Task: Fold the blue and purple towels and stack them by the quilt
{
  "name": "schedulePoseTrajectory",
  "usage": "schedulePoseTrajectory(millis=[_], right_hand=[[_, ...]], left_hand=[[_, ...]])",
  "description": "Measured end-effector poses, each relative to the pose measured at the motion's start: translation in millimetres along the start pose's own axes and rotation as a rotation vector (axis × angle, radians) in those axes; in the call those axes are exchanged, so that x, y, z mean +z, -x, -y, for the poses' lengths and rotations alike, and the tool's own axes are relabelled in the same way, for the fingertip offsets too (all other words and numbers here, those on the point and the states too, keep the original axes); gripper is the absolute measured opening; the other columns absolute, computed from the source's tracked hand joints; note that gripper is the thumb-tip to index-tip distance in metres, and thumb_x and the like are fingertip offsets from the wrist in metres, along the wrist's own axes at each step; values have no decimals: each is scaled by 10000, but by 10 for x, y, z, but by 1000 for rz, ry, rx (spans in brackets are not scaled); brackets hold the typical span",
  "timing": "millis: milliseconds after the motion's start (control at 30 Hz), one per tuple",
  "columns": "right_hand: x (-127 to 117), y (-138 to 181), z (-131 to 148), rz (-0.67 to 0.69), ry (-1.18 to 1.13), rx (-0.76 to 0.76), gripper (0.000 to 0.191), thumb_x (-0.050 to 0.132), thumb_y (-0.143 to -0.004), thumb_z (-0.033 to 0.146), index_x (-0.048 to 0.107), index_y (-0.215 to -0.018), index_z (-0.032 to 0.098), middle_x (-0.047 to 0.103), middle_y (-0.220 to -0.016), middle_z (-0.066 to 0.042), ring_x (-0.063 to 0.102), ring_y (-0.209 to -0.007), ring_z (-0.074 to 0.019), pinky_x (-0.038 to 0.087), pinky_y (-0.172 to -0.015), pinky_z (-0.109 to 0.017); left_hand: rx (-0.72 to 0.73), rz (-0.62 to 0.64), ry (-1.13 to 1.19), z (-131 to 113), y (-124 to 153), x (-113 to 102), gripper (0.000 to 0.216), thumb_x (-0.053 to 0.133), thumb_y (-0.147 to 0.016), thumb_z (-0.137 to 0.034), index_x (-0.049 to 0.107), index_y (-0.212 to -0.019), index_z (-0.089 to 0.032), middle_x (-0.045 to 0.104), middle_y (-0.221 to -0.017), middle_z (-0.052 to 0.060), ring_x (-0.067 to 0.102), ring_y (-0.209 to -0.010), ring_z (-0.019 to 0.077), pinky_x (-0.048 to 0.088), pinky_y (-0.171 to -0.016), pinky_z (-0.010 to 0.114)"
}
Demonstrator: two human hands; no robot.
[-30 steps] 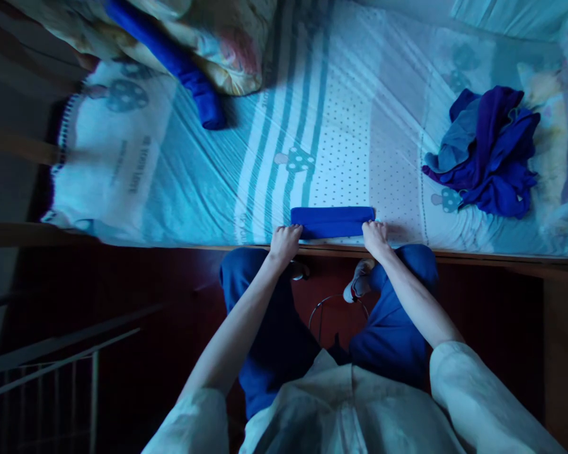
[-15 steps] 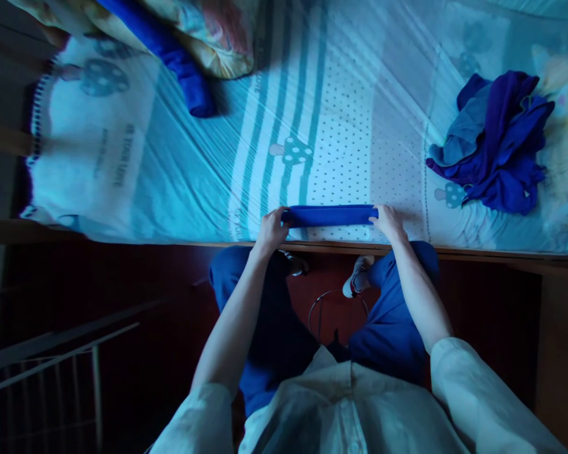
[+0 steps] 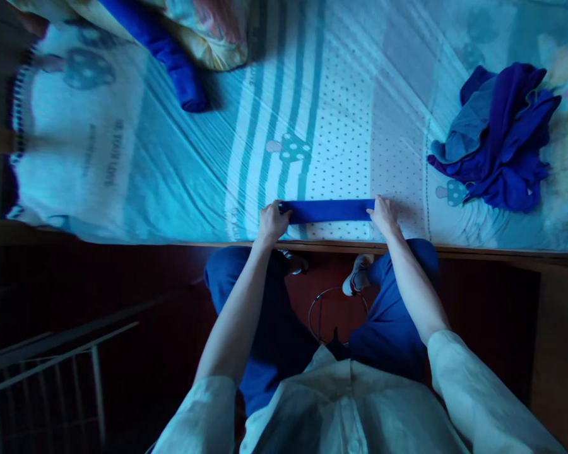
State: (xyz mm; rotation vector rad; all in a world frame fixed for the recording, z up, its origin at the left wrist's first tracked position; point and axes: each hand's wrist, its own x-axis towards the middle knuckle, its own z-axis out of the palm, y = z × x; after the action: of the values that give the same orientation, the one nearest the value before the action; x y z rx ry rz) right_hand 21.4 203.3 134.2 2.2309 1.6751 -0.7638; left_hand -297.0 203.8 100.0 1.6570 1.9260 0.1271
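Observation:
A long, narrow strip of folded blue cloth (image 3: 329, 211) lies level near the front edge of the bed. My left hand (image 3: 273, 222) pinches its left end, thumb and fingers closed. The right end is gripped by my right hand (image 3: 383, 213), fingers bent over it. Between the two hands the cloth looks flat and straight. Beneath it is the patterned bed sheet (image 3: 341, 139); I cannot tell whether the cloth rests on the sheet or is just above it.
Crumpled blue and purple clothes (image 3: 506, 139) lie at the right of the bed. A blue roll of fabric (image 3: 170, 60) leans by a floral bundle (image 3: 224, 38) at the upper left. A wooden bed edge (image 3: 331, 246) runs before my knees; a metal rack (image 3: 97, 384) stands lower left.
Both hands and the cloth have shifted slightly away from me, and more of the cloth's flat upper face shows. My view has moved a little; the hold at both ends stays the same.

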Motion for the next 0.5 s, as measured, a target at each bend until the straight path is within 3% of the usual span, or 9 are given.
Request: schedulePoseTrajectory(millis=[333, 500], right_hand=[[32, -52, 8, 8, -18, -12, 457, 579, -959, 297, 516, -1374, 116, 623, -1286, -222, 618, -1197, -320, 485, -1011, -445], [48, -67, 13, -4, -8, -20, 434, 567, -956, 276, 529, -1359, 122, 562, -1366, -224, 603, -1216, -320, 483, -1014, -445]], left_hand=[[-114, 71, 19, -82, 0, -62, 533, 634, -813, -447, 616, -1223, -107, 726, -1068, 133, 664, -1033, 270, 501, -921, 364], [-163, 124, 116, -32, -45, -39, 473, 694, -735, -468, 662, -1078, -144, 715, -959, 76, 645, -931, 237, 506, -834, 328]])
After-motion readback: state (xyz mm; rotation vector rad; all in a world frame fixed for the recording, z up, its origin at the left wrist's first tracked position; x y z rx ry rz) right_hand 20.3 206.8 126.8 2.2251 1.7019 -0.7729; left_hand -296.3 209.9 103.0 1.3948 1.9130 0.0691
